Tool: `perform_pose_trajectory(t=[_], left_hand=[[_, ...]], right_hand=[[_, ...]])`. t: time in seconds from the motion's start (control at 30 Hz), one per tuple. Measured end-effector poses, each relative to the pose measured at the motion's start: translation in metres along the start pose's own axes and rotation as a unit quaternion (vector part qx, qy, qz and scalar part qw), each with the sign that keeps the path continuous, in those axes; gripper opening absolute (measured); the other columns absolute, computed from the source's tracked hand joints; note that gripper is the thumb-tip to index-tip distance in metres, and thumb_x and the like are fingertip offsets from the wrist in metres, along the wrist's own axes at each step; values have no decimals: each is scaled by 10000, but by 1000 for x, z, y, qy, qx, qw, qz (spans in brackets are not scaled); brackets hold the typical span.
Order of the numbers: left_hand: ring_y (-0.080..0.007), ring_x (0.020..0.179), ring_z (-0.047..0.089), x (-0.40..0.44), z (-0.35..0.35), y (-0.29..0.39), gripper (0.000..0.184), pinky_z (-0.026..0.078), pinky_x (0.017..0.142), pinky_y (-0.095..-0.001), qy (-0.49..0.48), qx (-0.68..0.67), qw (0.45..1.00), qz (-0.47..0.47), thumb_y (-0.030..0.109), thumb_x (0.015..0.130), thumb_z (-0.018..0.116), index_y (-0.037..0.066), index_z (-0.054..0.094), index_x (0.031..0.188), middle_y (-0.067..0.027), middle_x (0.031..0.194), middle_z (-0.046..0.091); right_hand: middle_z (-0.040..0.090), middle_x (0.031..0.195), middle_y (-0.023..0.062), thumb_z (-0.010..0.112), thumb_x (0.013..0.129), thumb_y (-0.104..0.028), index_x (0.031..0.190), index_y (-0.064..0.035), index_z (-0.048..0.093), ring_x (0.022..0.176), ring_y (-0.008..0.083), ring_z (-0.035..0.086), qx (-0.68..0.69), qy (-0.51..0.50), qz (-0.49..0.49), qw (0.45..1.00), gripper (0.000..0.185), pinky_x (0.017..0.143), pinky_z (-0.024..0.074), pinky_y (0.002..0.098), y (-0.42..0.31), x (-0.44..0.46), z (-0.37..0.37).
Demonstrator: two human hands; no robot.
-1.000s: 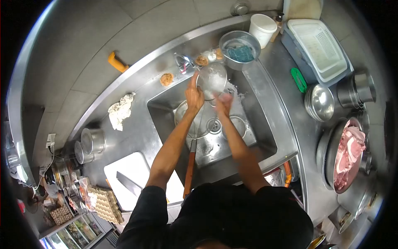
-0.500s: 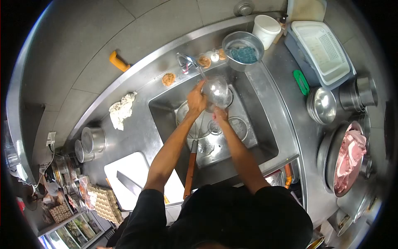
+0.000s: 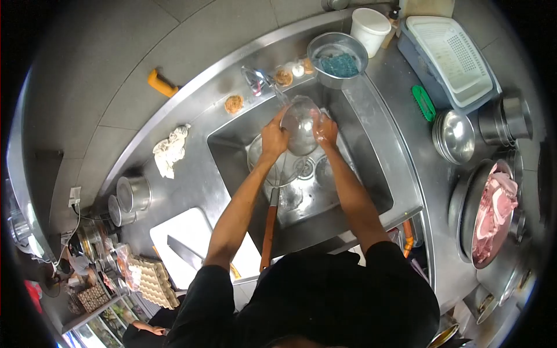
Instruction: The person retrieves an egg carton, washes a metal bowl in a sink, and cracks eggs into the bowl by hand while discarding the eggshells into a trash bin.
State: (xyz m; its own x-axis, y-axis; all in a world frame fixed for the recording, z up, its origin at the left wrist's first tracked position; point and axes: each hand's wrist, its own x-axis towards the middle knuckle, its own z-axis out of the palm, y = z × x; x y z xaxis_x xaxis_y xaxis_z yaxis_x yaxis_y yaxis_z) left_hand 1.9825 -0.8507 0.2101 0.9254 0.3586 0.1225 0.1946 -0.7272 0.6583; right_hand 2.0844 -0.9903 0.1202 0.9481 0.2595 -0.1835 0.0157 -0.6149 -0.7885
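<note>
A shiny round metal bowl (image 3: 301, 130) is tilted below the tap (image 3: 257, 81), with water running by its upper edge. My left hand (image 3: 275, 137) grips its left side. On the opposite rim, my right hand (image 3: 325, 130) is closed round the bowl, with some suds on the fingers. Beneath them is the steel sink (image 3: 371, 191), where a long-handled tool with a wooden handle (image 3: 268, 235) leans over the front edge. Its round head lies partly behind my left hand and forearm. Another round dish (image 3: 328, 172) sits near the drain, partly hidden by my right arm.
Scouring pads (image 3: 234, 104) and a basin (image 3: 338, 75) line the sink's back. To the right are a green brush (image 3: 423, 103), stacked bowls (image 3: 458, 138) and raw meat (image 3: 495, 211). A knife (image 3: 184, 252) lies on a white board (image 3: 194, 223). Another person's hand (image 3: 155, 330) shows lower left.
My right hand has moved up from below the bowl to its right rim. The bowl has turned to face me more. Another person's arm has appeared at lower left.
</note>
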Motion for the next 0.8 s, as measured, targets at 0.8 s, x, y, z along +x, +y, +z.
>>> perform_pose_trajectory(t=[0.8], left_hand=[[-244, 738, 698, -17, 66, -33, 496, 571, 579, -345, 84, -387, 842, -366, 142, 917, 535, 56, 428, 1394, -194, 1077, 665]], right_hand=[[550, 1233, 349, 630, 853, -295, 1245, 121, 486, 1142, 447, 552, 154, -3, 100, 983, 590, 980, 426, 464, -39, -48, 23]])
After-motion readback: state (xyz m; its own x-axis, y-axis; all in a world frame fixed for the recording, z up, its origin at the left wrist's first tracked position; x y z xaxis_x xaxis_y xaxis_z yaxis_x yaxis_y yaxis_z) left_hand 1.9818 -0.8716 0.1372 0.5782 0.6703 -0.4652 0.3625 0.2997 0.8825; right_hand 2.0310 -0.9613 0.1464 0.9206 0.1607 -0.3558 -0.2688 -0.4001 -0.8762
